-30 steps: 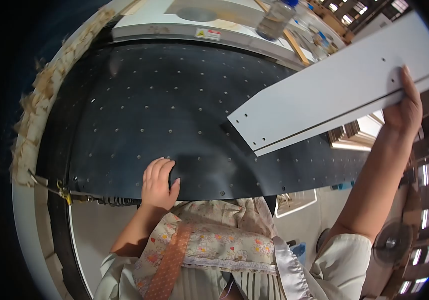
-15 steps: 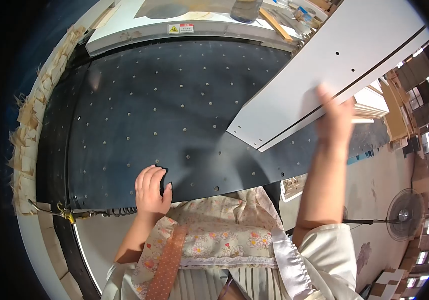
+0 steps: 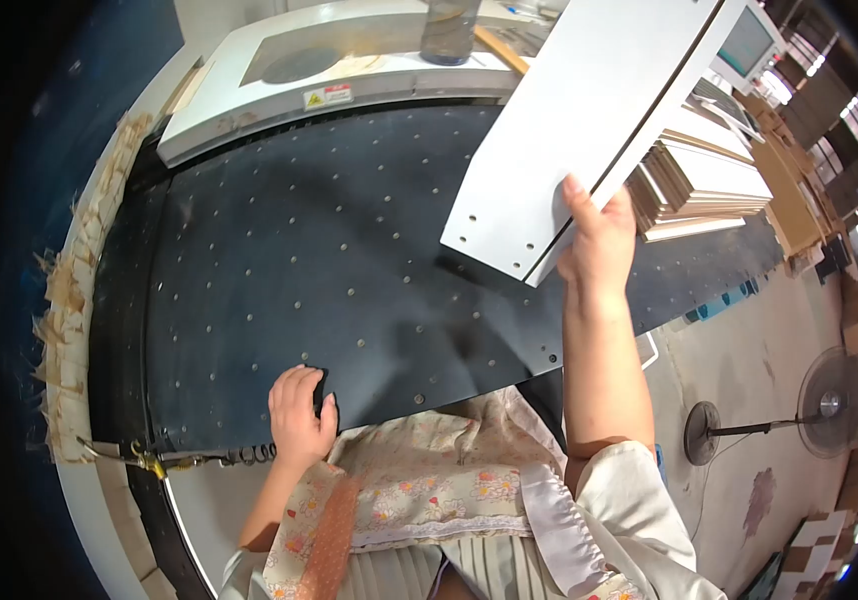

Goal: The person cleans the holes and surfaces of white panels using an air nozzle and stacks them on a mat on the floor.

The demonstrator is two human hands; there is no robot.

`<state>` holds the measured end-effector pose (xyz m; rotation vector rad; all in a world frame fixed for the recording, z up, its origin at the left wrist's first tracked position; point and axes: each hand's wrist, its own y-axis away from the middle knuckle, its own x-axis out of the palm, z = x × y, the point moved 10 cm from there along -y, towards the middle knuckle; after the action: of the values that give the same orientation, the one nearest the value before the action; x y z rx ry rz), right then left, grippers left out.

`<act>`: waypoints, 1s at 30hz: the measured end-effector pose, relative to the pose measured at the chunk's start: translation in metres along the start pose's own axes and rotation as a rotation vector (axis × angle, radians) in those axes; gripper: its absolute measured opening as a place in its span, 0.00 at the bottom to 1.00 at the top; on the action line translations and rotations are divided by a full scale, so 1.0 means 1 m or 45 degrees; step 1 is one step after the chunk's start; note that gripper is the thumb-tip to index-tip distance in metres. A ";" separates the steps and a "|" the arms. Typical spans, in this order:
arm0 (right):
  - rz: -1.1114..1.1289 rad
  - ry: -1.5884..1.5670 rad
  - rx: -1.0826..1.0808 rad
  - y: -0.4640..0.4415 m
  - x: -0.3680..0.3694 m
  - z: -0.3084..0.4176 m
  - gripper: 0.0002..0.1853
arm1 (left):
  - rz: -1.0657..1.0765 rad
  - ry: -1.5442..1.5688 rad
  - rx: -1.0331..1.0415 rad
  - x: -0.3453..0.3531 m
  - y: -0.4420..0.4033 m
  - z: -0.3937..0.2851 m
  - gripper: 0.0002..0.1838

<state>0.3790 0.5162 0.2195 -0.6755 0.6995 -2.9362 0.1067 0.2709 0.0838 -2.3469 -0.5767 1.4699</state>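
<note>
A long white panel (image 3: 559,110) with a dark groove along its length and several small drilled holes rises tilted over the table. My right hand (image 3: 601,235) grips its lower right edge, thumb on the white face near the groove and the other fingers mostly hidden behind. The panel's lower end is over the dark table (image 3: 259,270); whether it touches the surface I cannot tell. My left hand (image 3: 301,412) rests at the table's front edge, fingers lightly bent over the top and thumb apart, holding nothing.
A stack of boards (image 3: 704,185) lies on the table's right side. Behind is a white machine ledge (image 3: 249,120) with a warning label and a bottle (image 3: 449,30). A yellow air nozzle (image 3: 152,465) hangs front left. A fan (image 3: 829,403) stands on the floor at right.
My right hand has moved left with the panel, which now stands more steeply in view. The board stack shows more fully. My left hand stays at the table edge.
</note>
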 end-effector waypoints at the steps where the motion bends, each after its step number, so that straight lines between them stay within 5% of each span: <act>1: -0.010 0.009 -0.035 -0.009 0.002 0.017 0.13 | -0.007 0.009 0.023 0.000 0.000 -0.002 0.18; 9: 0.004 -0.038 -0.253 -0.036 -0.018 0.130 0.14 | 0.066 0.060 -0.014 0.008 -0.004 0.002 0.21; 17: -0.123 0.034 -0.403 -0.012 -0.098 0.201 0.12 | 0.254 0.320 0.360 0.052 -0.041 -0.085 0.23; 22: -0.573 0.324 -0.402 0.064 -0.212 0.221 0.13 | 0.477 0.470 0.737 0.082 -0.050 -0.167 0.22; 30: -1.526 0.694 -0.260 0.363 -0.396 0.196 0.14 | 1.126 0.466 1.671 0.155 0.017 -0.283 0.14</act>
<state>0.8008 0.1660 0.0574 -0.3242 0.8271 -4.3038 0.4264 0.3185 0.0751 -1.5957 1.2843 1.0006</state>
